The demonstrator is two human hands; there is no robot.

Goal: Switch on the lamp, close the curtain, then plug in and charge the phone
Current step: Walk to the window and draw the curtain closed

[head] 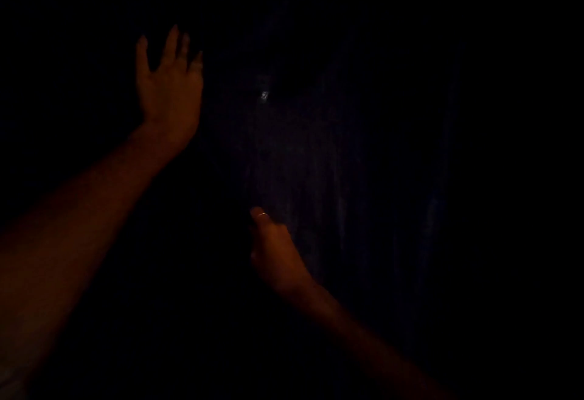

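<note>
The scene is very dark. A dark curtain (316, 153) with faint vertical folds fills the middle and right of the view. My left hand (169, 83) is raised at the upper left with its fingers spread, flat against or just in front of the dark fabric. My right hand (275, 251) is lower, at the centre, with the thumb up and the fingers curled at a fold of the curtain; whether it grips the fabric is not clear. A tiny bright spot (264, 95) shows through the curtain. No lamp or phone is visible.
Everything around the curtain is black; no furniture, edges or floor can be made out.
</note>
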